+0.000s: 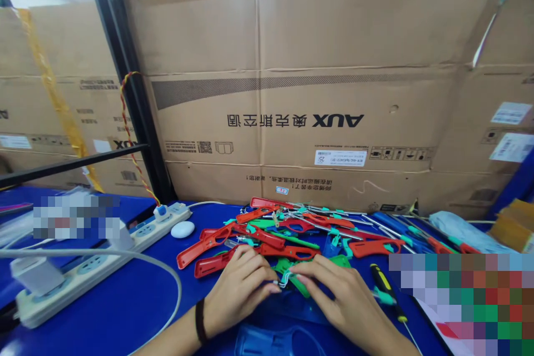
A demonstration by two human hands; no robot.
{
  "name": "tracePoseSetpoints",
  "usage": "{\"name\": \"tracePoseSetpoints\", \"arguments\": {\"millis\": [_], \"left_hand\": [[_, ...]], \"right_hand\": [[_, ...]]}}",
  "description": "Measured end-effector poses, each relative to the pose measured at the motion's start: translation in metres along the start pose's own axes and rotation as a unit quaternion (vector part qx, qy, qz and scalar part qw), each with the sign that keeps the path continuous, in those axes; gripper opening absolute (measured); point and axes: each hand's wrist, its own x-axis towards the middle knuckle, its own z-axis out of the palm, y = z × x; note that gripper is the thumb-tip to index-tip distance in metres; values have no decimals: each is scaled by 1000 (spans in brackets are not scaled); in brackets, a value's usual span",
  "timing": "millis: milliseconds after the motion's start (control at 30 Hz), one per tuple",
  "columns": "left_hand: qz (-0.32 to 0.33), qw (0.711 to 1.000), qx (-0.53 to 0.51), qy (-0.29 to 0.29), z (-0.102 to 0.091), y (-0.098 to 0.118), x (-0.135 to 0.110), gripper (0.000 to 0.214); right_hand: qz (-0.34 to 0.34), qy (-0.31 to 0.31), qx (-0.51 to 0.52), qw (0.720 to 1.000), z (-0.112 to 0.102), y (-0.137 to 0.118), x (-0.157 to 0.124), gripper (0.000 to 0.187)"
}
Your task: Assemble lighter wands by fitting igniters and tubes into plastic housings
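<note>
My left hand [246, 278], with a dark band on its wrist, is closed in a pinch at one end of a small part with white wires [284, 278]. My right hand [340, 292] pinches the other side of this part, which has a bit of green on it. Fingertips hide some of it. Behind both hands lies a heap of red lighter casings [212, 245], with green pieces [306, 286] and metal rods among them. A translucent blue casing [275, 342] lies on the blue table below my hands.
A yellow-and-black screwdriver [384, 283] lies right of my right hand. At the left are a power strip [95, 264], a plugged-in charger [35, 275] with a looping cable, and a white oval object [182, 229]. Cardboard [292, 94] stands behind the table [200, 300].
</note>
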Motion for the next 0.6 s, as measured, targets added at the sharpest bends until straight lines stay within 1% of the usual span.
{"name": "tracePoseSetpoints", "arguments": {"millis": [100,233,333,400,500,600], "left_hand": [[-2,1000,-11,-4,1,0,-2,32],[-5,999,-37,1,1,4,-3,27],[-3,999,-46,-6,-2,8,-2,22],[-7,999,-46,-15,-3,9,-1,19],[-10,999,-39,-19,-3,8,-1,13],[-13,999,-38,-19,-2,7,-2,9]], "right_hand": [[8,-19,15,1000,2,-1,0,20],[26,-47,40,998,6,-1,1,20],[41,-63,29,997,9,-3,0,13],[46,-76,12,996,9,-4,-2,12],[59,-87,1,994,6,-5,-4,18],[92,-100,0,991,-1,-5,-3,23]]}}
